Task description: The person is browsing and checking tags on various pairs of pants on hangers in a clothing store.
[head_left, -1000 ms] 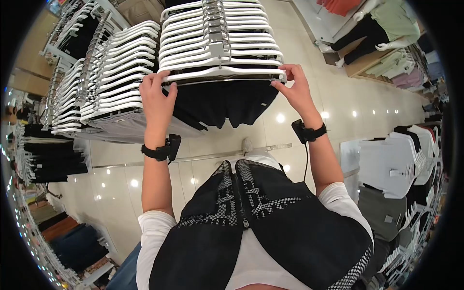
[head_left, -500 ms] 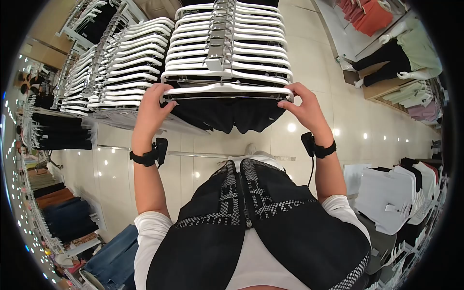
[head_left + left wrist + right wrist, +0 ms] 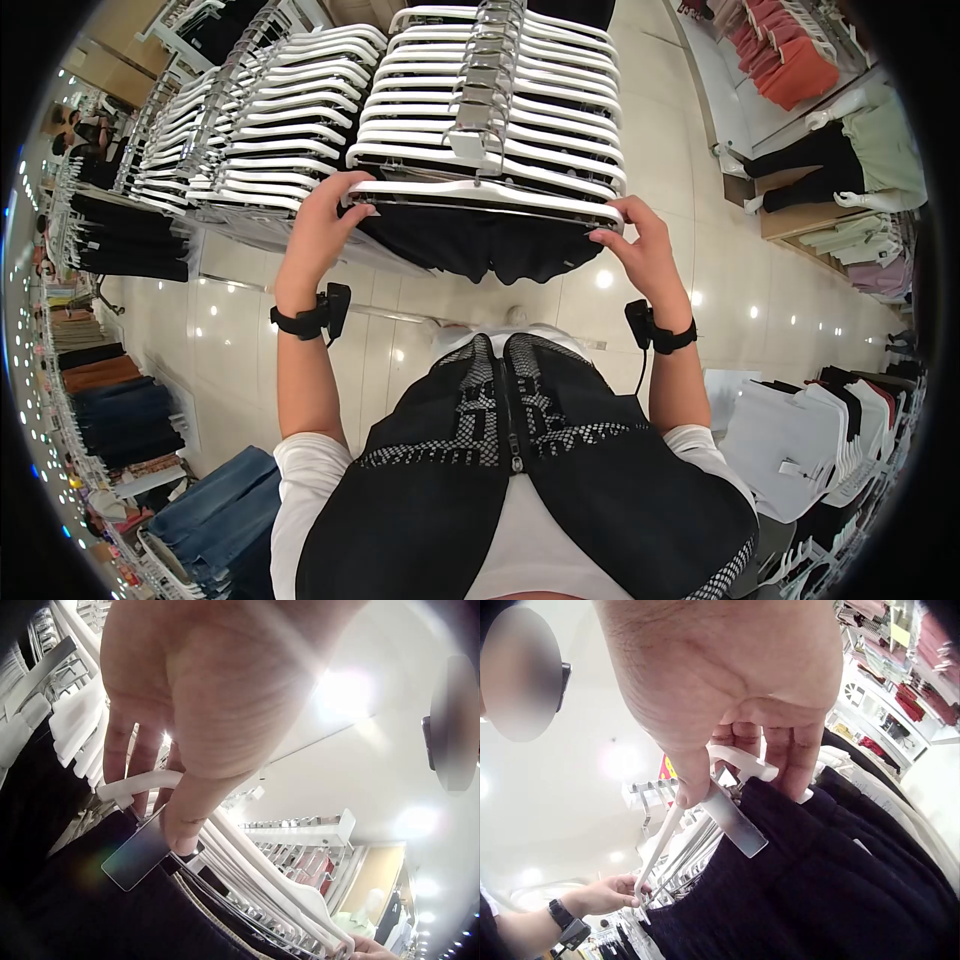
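The dark garment (image 3: 500,243) hangs between the two grips, its waist just under the front hanger (image 3: 430,189), with a metal clip (image 3: 135,851) by the left end and another clip (image 3: 739,821) by the right. The left grip (image 3: 322,225) pinches one end of that hanger, thumb on the near side and fingers reaching behind; the right grip (image 3: 645,250) pinches the other end in much the same way. As far as can be judged, the garment's mounting is done — it hangs spread across the hanger's width, with no loose end in either grip. What remains open is the hanger's own place: it sits at the near end of the row of white hangers (image 3: 560,147), just beyond the grips, and neither end has been let go. Whether its hook bears on the rail cannot be told — the metal hooks crowd together there. Beside the left grip, a second row of hangers (image 3: 300,105) carries pale garments (image 3: 245,222); below both grips lies the tiled floor (image 3: 390,285).
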The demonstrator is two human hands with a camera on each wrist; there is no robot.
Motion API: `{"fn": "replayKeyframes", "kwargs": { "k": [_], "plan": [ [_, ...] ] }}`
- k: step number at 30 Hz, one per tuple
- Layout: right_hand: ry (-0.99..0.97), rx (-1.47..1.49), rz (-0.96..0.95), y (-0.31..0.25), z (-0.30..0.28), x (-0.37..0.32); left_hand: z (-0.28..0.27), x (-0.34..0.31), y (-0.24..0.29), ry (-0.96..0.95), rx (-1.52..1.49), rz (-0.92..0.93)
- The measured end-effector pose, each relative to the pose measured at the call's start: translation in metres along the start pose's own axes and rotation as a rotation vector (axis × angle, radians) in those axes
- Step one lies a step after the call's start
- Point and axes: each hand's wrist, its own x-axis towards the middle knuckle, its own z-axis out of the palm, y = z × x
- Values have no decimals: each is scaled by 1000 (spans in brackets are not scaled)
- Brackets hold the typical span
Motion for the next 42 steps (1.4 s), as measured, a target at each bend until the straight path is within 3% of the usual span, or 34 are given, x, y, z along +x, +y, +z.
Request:
{"fn": "replayKeyframes", "kwargs": {
  "k": [8, 12, 16, 24, 29, 42],
  "plan": [
    [55, -35, 47, -13, 10, -4, -14, 17, -11, -137, -35, 70],
    [25, -37, 79, -19, 12, -10, -32, 21, -11, -304, -15, 59],
    [3, 42, 212, -21, 15, -17, -38, 26, -18, -388, 23, 65],
    [105, -43, 193, -29, 30, -30, -39, 39, -30, -350, 131, 257],
    [100, 35, 255, -28, 31, -31, -39, 42, -30, -358, 106, 247],
    [213, -37, 149, -30, 44, -21, -34, 39, -19, -220, 100, 258]
  ]
}}
